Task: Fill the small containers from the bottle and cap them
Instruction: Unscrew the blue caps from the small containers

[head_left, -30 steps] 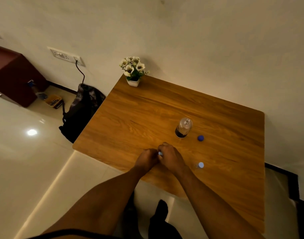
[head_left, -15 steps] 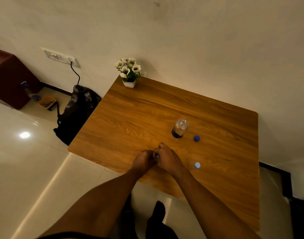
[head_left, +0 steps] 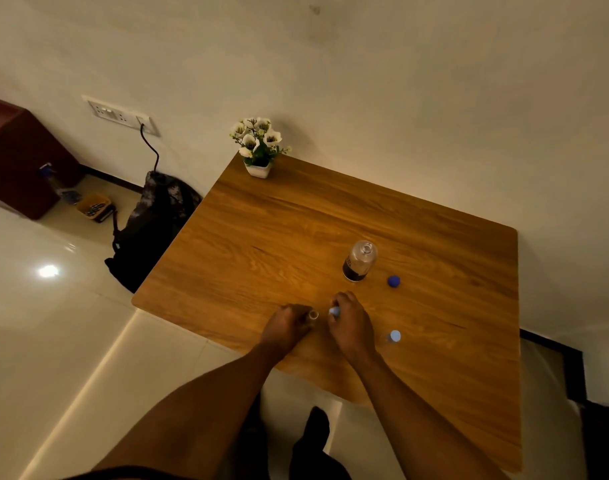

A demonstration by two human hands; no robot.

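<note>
A clear bottle [head_left: 360,260] with dark liquid at its bottom stands open on the wooden table [head_left: 434,323]. Its dark blue cap [head_left: 393,281] lies just to its right. My left hand [head_left: 289,327] grips a small clear container [head_left: 313,315], whose open mouth shows past my fingers. My right hand [head_left: 350,323] is a little to the right of it and pinches a light blue cap [head_left: 334,311]. A second small container [head_left: 394,337] with a light blue cap on it stands to the right of my right hand.
A small white pot of flowers [head_left: 258,147] sits at the table's far left corner by the wall. A dark backpack [head_left: 154,226] leans on the floor left of the table. The near table edge runs just under my wrists.
My hands were pressed together over the small container. They have come apart, the right one taking the light blue cap off to the right.
</note>
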